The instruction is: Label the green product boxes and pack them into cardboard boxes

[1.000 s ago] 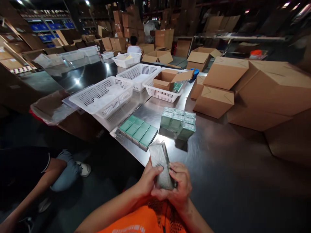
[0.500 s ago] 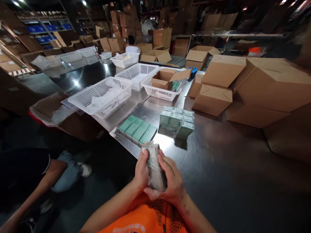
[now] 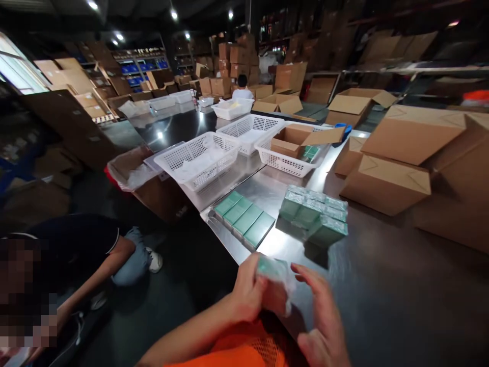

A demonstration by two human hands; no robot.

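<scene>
My left hand [image 3: 247, 291] grips a small box wrapped in clear plastic [image 3: 275, 279], tilted over the table's near edge. Its top looks green through the wrap and one side looks brownish. Beside it, on the right, my right hand [image 3: 323, 308] is apart from the box with its fingers spread. Just beyond my hands, a row of green boxes [image 3: 244, 218] lies flat near the table's edge. To their right stands a block of green boxes in clear wrap [image 3: 314, 211], stacked in rows.
White perforated baskets [image 3: 196, 162] stand further back; one holds an open carton [image 3: 289, 140]. Brown cartons [image 3: 385, 181] line the table's right side. Left of the table, a person [image 3: 82, 255] crouches near a lined carton [image 3: 132, 176]. Another person [image 3: 242, 89] is far back.
My right hand has come off the wrapped box and opened to its right. The box has turned in my left hand, now showing green. The view has swung left.
</scene>
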